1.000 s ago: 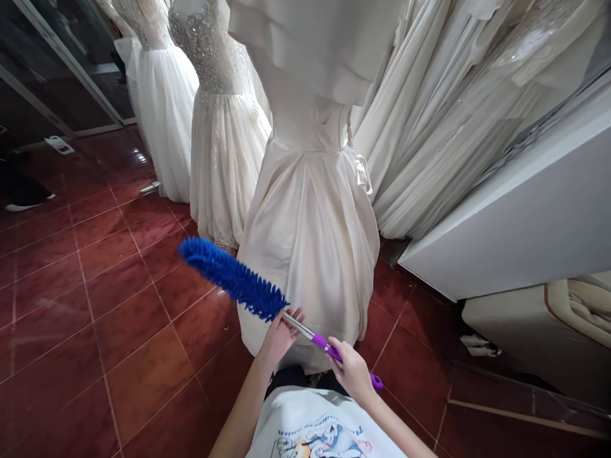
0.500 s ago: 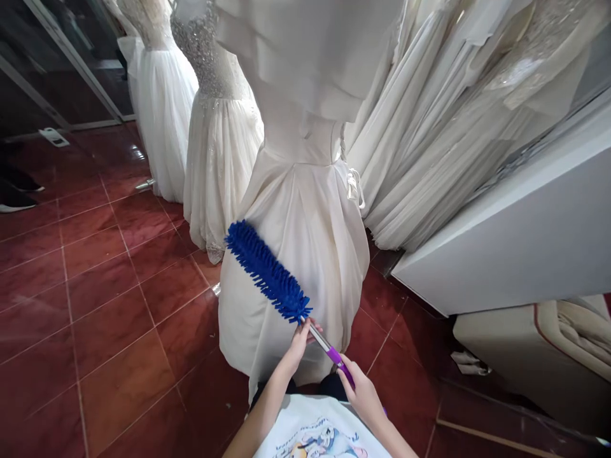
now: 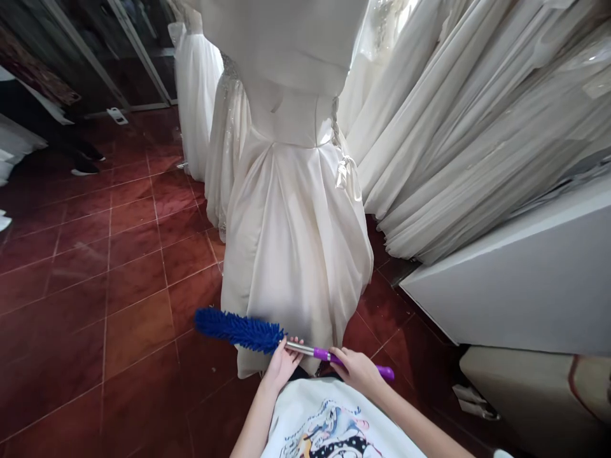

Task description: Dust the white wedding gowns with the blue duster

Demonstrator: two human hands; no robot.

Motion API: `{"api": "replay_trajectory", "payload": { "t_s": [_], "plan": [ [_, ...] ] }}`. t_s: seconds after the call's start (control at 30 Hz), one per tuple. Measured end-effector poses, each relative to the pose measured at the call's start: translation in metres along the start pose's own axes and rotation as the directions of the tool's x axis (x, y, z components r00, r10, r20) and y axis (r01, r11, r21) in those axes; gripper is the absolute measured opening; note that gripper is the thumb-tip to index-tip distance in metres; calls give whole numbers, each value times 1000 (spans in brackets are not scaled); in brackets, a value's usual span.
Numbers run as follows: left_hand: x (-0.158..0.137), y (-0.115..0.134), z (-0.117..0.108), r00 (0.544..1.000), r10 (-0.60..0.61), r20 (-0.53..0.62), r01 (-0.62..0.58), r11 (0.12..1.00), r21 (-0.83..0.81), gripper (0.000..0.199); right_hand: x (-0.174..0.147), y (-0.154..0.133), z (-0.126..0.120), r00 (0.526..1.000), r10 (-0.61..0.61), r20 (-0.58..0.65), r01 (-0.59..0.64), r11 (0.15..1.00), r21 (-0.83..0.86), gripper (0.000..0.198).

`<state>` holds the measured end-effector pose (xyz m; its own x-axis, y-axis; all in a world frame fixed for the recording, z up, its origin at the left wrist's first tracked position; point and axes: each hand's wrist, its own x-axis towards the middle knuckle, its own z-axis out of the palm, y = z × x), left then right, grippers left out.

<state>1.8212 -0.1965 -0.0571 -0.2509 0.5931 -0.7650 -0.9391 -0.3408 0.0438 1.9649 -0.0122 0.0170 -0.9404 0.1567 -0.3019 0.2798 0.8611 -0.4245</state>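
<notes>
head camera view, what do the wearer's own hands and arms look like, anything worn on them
The slender left hand and right hand are bare, without gloves; no ring or watch shows. No sleeve covers the visible left forearm or right forearm. Between them is a white fabric top with a multicoloured cartoon print.

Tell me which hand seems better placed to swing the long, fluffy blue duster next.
Probably the right hand: it grips the slim purple handle, while the left hand touches the shiny silver rod beside the fluffy blue head.
</notes>
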Motion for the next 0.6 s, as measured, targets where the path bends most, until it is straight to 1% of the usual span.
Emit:
{"api": "replay_trajectory", "payload": {
  "t_s": [0.07,0.13,0.2,0.23,0.27,0.3,0.33,0.37,0.43,0.53,0.6],
  "plan": [
    [-20,6,42,990,89,106,-92,996,20,13,0,10,-17,989,-80,-127,73,996,-57,36],
    [-39,14,86,960,176,218,-202,973,108,18,2,16,-34,962,-119,-245,105,992,-70,38],
    [-50,21,126,909,268,319,-345,913,216,26,4,17,-47,935,-108,-339,101,994,-38,40],
    [-51,22,141,882,311,355,-413,873,261,30,5,17,-51,924,-82,-373,85,996,-8,41],
    [-47,21,153,859,344,380,-466,832,300,34,4,17,-54,918,-49,-395,66,997,30,42],
    [-40,19,162,848,364,384,-497,798,341,36,2,17,-54,916,-12,-402,46,996,75,43],
    [-30,15,166,849,374,374,-509,770,385,38,0,18,-52,918,27,-395,24,992,123,44],
    [-19,10,166,859,372,352,-501,748,435,38,-4,19,-48,923,65,-378,-1,986,166,45],
    [4,-2,156,892,340,296,-451,702,551,38,-14,24,-37,934,145,-327,-73,972,221,45],
    [26,-22,123,928,288,235,-369,640,674,40,-33,32,-15,940,258,-222,-210,953,220,44],
    [30,-33,95,945,253,209,-325,641,695,41,-46,35,-2,945,300,-133,-268,939,214,44]
  ]
}}
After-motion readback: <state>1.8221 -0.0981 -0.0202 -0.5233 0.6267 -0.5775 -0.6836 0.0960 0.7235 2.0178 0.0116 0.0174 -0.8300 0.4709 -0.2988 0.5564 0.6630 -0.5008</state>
